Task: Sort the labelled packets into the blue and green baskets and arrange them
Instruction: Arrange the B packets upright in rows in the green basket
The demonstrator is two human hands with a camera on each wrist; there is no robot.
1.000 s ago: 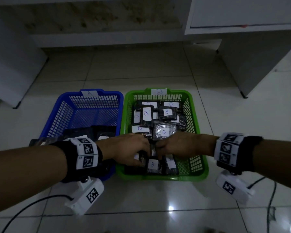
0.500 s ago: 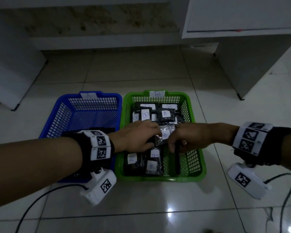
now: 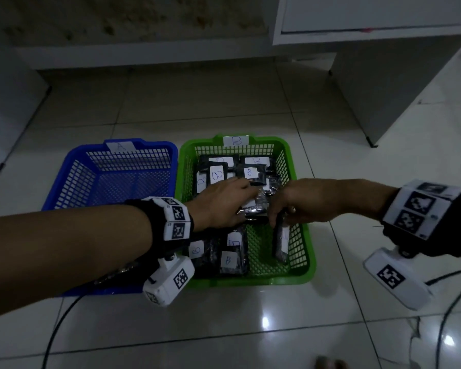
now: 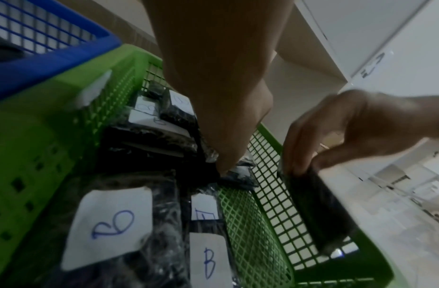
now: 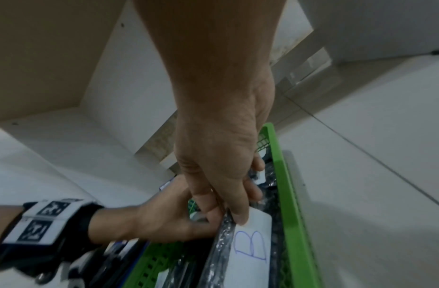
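Observation:
A blue basket (image 3: 144,145) tagged A stands left of a green basket (image 3: 250,281) tagged B on the tiled floor. The green one holds several black packets with white B labels. My left hand (image 3: 240,201) is over its middle, fingers curled on a shiny packet (image 3: 253,210). In the left wrist view those fingertips (image 4: 228,161) pinch that packet (image 4: 240,175). My right hand (image 3: 280,217) pinches another B packet (image 3: 281,243), which stands on edge along the right wall. The right wrist view shows that packet (image 5: 250,245) between thumb and fingers (image 5: 238,216).
A white cabinet (image 3: 383,89) stands at the back right and a white panel (image 3: 6,102) at the far left. Cables trail over the floor at the right (image 3: 450,302) and the left (image 3: 56,328). My left forearm hides the blue basket's near end.
Both hands have moved from the green basket's near end up toward its middle. My right hand has carried its packet to the right wall, and it now stands on edge.

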